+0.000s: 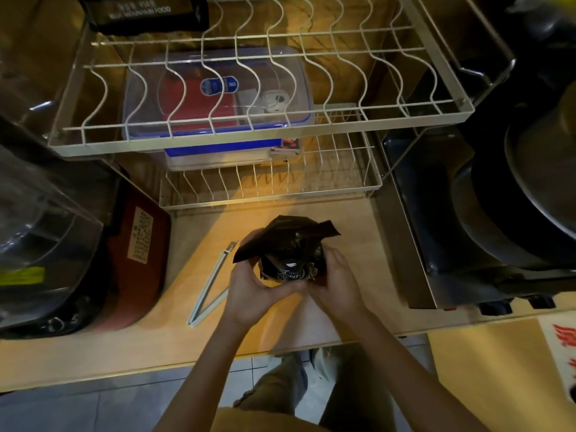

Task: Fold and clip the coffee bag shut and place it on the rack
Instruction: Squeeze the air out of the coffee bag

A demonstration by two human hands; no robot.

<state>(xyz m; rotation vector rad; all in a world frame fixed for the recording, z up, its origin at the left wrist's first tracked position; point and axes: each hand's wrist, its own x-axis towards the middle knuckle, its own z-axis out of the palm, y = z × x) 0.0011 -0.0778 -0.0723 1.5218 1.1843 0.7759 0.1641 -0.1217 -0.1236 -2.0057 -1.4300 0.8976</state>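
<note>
Both forearms are reaching out from the bottom of the view, and the left hand [249,285] and right hand [335,275] are cupping the bag [288,247] between them, fingers wrapped around its lower body, so each is grasping it rather than resting loose. It is standing upright on the surface [343,232], its black top crumpled and flaring open, not yet creased flat. By my reading, the folding step is only just beginning: the top is needing to be flattened and rolled down before anything can hold it closed. Just left of the bag, the clip [208,288] is lying open in a long pale V, untouched and within easy reach of the left hand; the next move is calling for one hand to pin the fold while the other is fetching it. Beyond the bag, the rack [265,145] is rising in two wire tiers, with a box [218,98] sitting under the upper tier behind the lower one. Bare surface is showing around the bag on all sides, though a red appliance [137,260] far left of it and a dark machine [436,229] to its right are hemming that room in, and the near edge is running close behind the wrists.
</note>
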